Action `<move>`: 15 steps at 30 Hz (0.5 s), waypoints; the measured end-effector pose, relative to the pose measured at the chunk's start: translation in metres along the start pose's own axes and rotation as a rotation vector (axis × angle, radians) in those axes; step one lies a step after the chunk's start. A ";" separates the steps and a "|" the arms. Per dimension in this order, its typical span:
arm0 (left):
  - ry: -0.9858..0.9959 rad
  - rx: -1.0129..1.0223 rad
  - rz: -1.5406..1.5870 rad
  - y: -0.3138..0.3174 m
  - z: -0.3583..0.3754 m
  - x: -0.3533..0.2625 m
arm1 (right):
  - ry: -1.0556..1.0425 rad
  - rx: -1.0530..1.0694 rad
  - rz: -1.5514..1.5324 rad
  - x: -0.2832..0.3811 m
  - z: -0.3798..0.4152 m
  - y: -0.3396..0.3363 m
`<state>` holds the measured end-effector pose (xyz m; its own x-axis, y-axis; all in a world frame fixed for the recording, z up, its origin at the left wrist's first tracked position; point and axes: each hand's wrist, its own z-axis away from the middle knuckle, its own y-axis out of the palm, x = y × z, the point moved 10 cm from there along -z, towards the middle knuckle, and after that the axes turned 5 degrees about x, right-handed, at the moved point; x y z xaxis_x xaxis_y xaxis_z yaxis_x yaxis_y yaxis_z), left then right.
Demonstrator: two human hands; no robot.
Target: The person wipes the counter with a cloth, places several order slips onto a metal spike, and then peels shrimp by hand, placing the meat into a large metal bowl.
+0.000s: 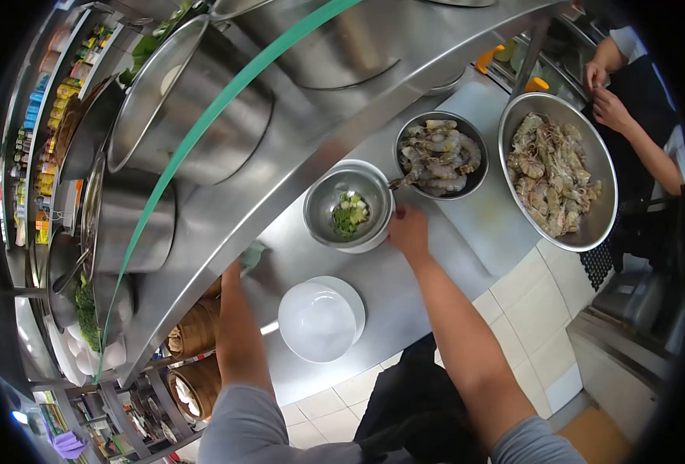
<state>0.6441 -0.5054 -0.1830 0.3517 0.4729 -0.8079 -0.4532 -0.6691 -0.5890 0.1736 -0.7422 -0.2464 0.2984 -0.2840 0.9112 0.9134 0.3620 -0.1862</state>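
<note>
My right hand point(410, 231) is at the right rim of a steel bowl point(317, 203), its fingers closed on the edge. Chopped green onion and pale pieces point(350, 213) lie in that bowl. Only the wrist end of my left hand point(232, 272) shows, at the steel shelf's edge; its fingers are hidden. Beside it is a pale grey-green thing point(254, 254), perhaps a cloth. Nearer me stand white bowls point(317, 321), apparently stacked. Behind the right hand, a smaller metal bowl point(478, 179) holds peeled-looking shrimp point(441, 155).
A large steel basin point(611, 185) of shrimp point(551, 174) stands at the right, near another person's hands point(609, 104). A steel shelf point(311, 131) with big pots point(211, 116) overhangs the counter point(389, 286). Bamboo steamers point(199, 329) sit at left.
</note>
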 end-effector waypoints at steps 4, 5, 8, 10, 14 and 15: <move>0.063 0.397 -0.449 0.082 0.019 -0.039 | -0.138 -0.094 0.185 0.004 -0.039 0.019; 0.099 0.480 -0.522 0.107 0.045 -0.055 | -0.136 -0.065 0.191 0.001 -0.046 0.028; 0.762 0.289 -0.674 0.123 0.114 -0.090 | -0.176 -0.217 0.086 -0.017 -0.064 0.036; 0.822 0.379 -0.648 0.107 0.125 -0.087 | -0.165 -0.146 0.105 -0.004 -0.047 0.030; 0.323 0.325 -0.395 0.047 0.039 0.023 | -0.487 -0.102 0.721 -0.052 0.027 0.065; 0.643 0.143 -0.761 0.054 0.074 -0.049 | -0.492 0.331 0.846 -0.057 0.068 0.084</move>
<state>0.5421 -0.5225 -0.1765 0.9448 0.3189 -0.0757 -0.0030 -0.2227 -0.9749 0.2141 -0.6349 -0.2891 0.5933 0.5451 0.5924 0.3134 0.5214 -0.7937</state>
